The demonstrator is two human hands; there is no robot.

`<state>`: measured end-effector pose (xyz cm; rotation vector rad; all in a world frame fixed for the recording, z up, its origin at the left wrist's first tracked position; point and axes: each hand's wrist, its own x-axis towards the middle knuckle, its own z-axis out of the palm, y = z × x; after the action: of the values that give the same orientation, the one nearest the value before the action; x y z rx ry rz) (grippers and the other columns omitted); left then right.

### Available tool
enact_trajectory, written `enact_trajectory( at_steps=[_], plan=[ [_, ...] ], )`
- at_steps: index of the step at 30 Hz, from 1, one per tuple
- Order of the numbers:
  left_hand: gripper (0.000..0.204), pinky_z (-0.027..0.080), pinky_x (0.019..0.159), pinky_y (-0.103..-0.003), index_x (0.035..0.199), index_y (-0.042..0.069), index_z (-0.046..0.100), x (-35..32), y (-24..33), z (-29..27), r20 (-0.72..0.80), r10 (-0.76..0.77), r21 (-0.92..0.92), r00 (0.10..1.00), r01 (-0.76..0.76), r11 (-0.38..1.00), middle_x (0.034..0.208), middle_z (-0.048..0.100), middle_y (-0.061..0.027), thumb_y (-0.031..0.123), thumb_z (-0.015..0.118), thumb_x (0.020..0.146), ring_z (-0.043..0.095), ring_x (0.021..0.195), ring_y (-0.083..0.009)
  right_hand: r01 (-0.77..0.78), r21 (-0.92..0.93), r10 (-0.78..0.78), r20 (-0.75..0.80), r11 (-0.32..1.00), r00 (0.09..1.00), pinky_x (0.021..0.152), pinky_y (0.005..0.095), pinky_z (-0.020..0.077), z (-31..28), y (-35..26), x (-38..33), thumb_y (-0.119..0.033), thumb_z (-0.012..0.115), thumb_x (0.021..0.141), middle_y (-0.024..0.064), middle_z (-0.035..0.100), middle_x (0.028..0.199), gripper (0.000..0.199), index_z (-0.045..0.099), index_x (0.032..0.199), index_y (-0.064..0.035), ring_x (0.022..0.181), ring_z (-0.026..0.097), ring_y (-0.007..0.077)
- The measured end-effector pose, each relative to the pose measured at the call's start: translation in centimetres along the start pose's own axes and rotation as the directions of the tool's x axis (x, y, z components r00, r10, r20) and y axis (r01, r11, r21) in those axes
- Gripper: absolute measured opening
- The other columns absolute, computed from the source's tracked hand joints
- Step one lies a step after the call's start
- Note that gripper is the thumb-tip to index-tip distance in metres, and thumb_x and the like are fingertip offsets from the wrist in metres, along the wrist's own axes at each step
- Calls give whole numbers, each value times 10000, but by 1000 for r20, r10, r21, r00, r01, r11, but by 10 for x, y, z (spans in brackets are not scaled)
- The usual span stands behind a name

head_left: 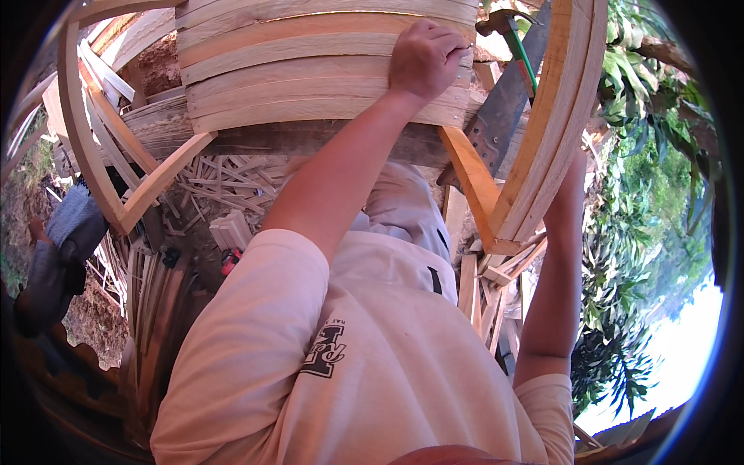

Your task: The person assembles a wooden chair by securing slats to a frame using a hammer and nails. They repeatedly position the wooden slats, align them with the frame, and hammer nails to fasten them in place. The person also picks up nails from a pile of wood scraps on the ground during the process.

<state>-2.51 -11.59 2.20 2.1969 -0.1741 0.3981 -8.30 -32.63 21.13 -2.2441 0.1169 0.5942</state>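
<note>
My left hand [426, 60] is closed in a pinch at the right end of a row of pale wooden slats [287, 74]. Whatever small thing sits between its fingertips is too small to make out. Small nail heads dot the slat ends beside it. My right forearm [562, 232] reaches up behind a curved wooden post [554, 116], which hides that hand and its fingers. A claw hammer [513, 43] with a green handle shows just left of the post, its lower end passing behind the wood; its grip is hidden.
A handsaw [500, 116] lies beneath the hammer. Another curved frame piece [89, 147] rises at the left. Wood offcuts [232, 182] litter the ground beyond a dark beam [310, 139]. A person [70, 240] is at the far left, and leafy plants [628, 256] stand at the right.
</note>
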Motion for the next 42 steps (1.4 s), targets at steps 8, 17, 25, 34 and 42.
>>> enact_trajectory(
  at_steps=[8,17,25,34,42],
  plan=[
    [82,546,810,-382,824,127,769,0,0,-1,1,5,-16,1000,-5,1000,892,757,15,187,814,789,661,890,-226,-134,185,149,-69,974,986,782,358,548,13,-3,-9,-92,723,848,171,739,911,272,671,1086,29,865,737,257],
    [92,546,802,-385,811,118,763,-1,2,-1,4,-1,-6,1000,1,1000,895,757,11,186,818,783,660,886,-228,-101,169,116,-77,980,990,741,368,548,18,20,-12,-88,718,836,189,729,893,230,687,1031,30,832,742,296],
    [70,541,815,-390,809,131,764,-1,2,0,6,-10,-19,1000,10,1000,888,754,21,176,811,781,660,899,-224,-94,237,118,-88,967,989,730,370,546,20,13,-14,-100,700,860,195,731,893,211,680,1009,47,832,743,316],
    [45,538,840,-393,815,150,773,-1,-2,2,-1,-21,-32,1000,21,999,870,749,35,162,799,779,655,913,-215,-108,97,114,-60,989,992,725,368,547,14,-5,-11,-99,683,883,178,729,860,186,677,993,51,820,745,276],
    [48,543,836,-386,808,154,775,-4,-1,1,15,-40,-38,999,40,998,879,751,37,158,804,770,659,922,-214,-18,112,28,-83,993,996,631,289,545,18,13,-13,-181,608,972,81,694,857,227,658,1087,8,727,698,148]
  ],
)
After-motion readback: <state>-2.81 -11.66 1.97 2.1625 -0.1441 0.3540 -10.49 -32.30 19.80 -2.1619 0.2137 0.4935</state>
